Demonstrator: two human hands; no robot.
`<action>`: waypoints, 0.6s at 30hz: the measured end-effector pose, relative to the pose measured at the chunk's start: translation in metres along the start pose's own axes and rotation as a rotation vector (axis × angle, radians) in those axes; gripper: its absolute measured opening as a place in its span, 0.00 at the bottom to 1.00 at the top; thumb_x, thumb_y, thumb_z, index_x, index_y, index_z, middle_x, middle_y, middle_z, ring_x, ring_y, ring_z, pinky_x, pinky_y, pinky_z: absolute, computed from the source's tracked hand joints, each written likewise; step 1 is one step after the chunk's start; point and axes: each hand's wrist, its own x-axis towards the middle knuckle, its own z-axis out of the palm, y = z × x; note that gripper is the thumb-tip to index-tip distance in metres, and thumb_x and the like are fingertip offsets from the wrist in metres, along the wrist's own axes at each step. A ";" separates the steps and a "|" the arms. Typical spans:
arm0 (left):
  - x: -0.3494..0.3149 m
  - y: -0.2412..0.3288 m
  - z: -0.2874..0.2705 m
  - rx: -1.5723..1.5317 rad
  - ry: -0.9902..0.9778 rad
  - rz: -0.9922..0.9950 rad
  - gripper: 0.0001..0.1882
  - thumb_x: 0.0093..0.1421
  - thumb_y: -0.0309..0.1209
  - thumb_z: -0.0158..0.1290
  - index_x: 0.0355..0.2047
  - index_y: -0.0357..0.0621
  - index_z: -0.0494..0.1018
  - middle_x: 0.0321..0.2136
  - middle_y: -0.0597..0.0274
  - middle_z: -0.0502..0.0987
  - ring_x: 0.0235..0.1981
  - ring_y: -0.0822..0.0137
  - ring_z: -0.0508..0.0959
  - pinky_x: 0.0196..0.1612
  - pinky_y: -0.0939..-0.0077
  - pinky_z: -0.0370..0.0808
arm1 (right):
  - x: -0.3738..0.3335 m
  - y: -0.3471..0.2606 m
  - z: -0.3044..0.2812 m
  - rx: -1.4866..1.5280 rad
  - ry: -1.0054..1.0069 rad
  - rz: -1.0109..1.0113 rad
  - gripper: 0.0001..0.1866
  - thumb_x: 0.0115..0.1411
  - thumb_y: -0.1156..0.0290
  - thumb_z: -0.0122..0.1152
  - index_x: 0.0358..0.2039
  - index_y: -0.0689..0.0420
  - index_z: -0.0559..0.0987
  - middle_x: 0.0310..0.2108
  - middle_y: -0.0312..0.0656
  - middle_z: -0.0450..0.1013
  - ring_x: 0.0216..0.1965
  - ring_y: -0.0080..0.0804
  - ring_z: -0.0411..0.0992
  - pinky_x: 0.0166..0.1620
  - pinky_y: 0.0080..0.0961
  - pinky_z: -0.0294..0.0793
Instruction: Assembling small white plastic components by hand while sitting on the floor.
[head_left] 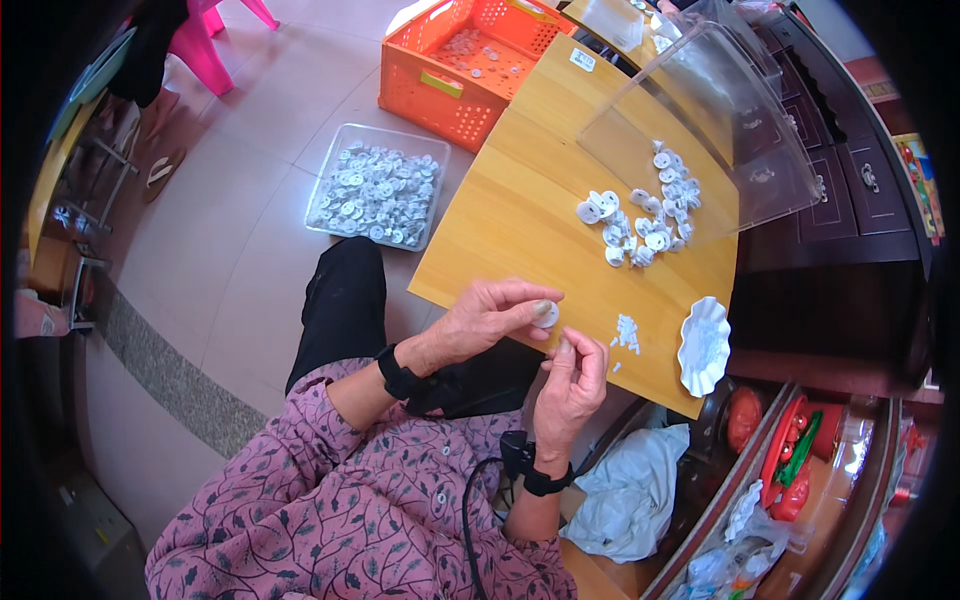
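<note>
My left hand (492,318) pinches a small round white plastic piece (547,315) between thumb and fingers, just over the near edge of the wooden table (500,240). Close beside it, my right hand (572,380) has thumb and forefinger pressed together; whatever they hold is too small or hidden to name. A little pile of tiny white pegs (627,331) lies on the table to the right of my hands. Farther back is a loose heap of white round plastic pieces (655,215). A white scalloped dish (704,345) with small pale bits in it stands at the right edge.
On the floor at left, a clear tub (378,195) is full of white pieces. Behind it is an orange crate (440,100). A clear plastic bin (720,130) lies tilted by the dark cabinet (850,190). Below right are a white bag (630,490) and an open drawer (830,470).
</note>
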 end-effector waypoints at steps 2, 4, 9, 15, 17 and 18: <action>-0.001 -0.001 -0.001 -0.014 -0.025 0.001 0.18 0.70 0.30 0.52 0.58 0.39 0.73 0.44 0.61 0.79 0.42 0.74 0.81 0.49 0.78 0.80 | 0.002 0.001 0.001 -0.029 -0.020 -0.050 0.06 0.66 0.80 0.56 0.43 0.63 0.78 0.36 0.40 0.72 0.31 0.25 0.72 0.33 0.21 0.76; -0.002 -0.001 -0.002 -0.096 -0.075 -0.004 0.19 0.70 0.28 0.50 0.60 0.39 0.70 0.53 0.58 0.76 0.49 0.71 0.79 0.55 0.76 0.78 | 0.000 0.002 0.003 0.016 -0.004 -0.010 0.07 0.66 0.80 0.56 0.44 0.64 0.77 0.36 0.40 0.72 0.32 0.24 0.72 0.35 0.21 0.76; -0.005 0.000 -0.003 -0.092 -0.105 -0.046 0.20 0.70 0.26 0.49 0.62 0.39 0.69 0.58 0.57 0.72 0.53 0.68 0.77 0.58 0.75 0.76 | 0.000 -0.003 0.005 0.113 0.030 0.065 0.10 0.65 0.80 0.58 0.46 0.66 0.76 0.35 0.39 0.75 0.33 0.22 0.73 0.38 0.21 0.76; -0.006 0.001 -0.005 -0.053 -0.119 -0.054 0.20 0.69 0.25 0.50 0.61 0.38 0.69 0.56 0.56 0.74 0.52 0.67 0.78 0.58 0.74 0.76 | -0.001 0.000 0.004 0.053 0.036 0.021 0.13 0.63 0.79 0.61 0.48 0.65 0.76 0.34 0.40 0.77 0.32 0.23 0.75 0.37 0.22 0.76; -0.007 0.003 -0.005 -0.018 -0.120 -0.057 0.21 0.69 0.25 0.51 0.61 0.37 0.69 0.55 0.56 0.75 0.52 0.67 0.78 0.58 0.73 0.77 | -0.001 0.001 0.003 0.037 0.039 0.011 0.13 0.62 0.78 0.63 0.48 0.64 0.76 0.32 0.40 0.77 0.31 0.22 0.75 0.36 0.22 0.76; -0.007 0.003 -0.005 -0.035 -0.125 -0.060 0.21 0.68 0.25 0.53 0.61 0.37 0.69 0.55 0.56 0.75 0.52 0.67 0.78 0.57 0.72 0.77 | -0.001 0.001 0.003 0.037 0.039 0.011 0.13 0.62 0.78 0.63 0.48 0.64 0.76 0.32 0.40 0.77 0.31 0.22 0.75 0.36 0.22 0.76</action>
